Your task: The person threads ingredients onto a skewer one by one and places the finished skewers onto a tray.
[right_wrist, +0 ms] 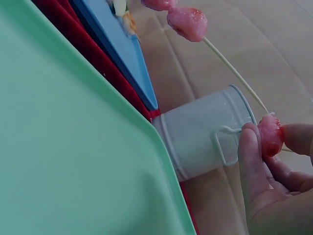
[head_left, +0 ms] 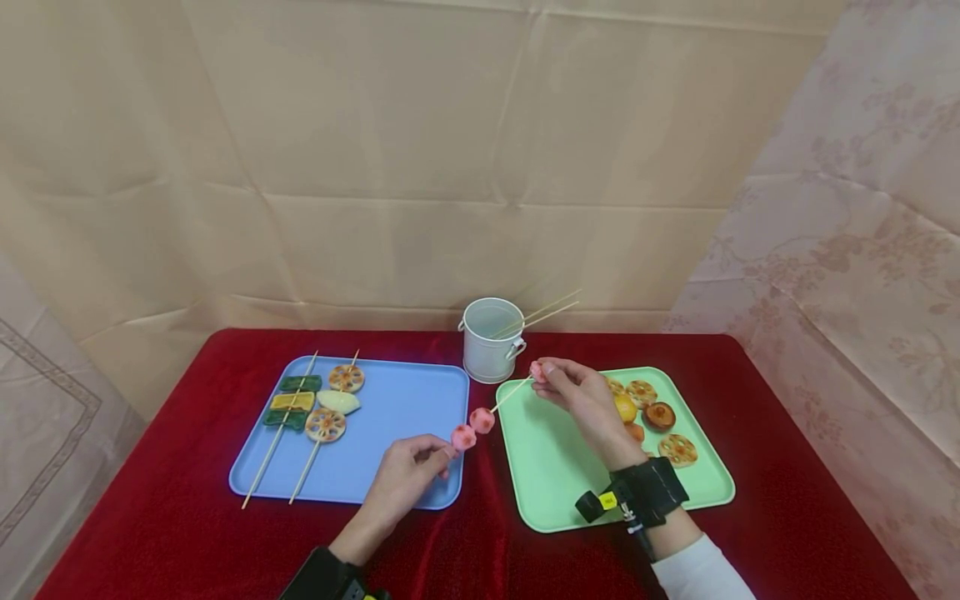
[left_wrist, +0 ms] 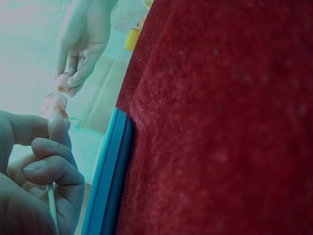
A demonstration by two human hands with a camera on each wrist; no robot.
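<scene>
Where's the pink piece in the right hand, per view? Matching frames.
Head: pink piece sits right of and below centre.
Left wrist: pink piece is toward the upper left.
Right wrist: pink piece is near the right edge, slightly below mid-height.
Shared landmark: the right hand, pinching it in all three.

The left wrist view's edge cuts off the left grip (left_wrist: 41, 171). An orange piece (head_left: 635, 432) (on the green tray (head_left: 551, 475)) is partly hidden; the right wrist view's top crops a pink ball (right_wrist: 159, 4).
</scene>
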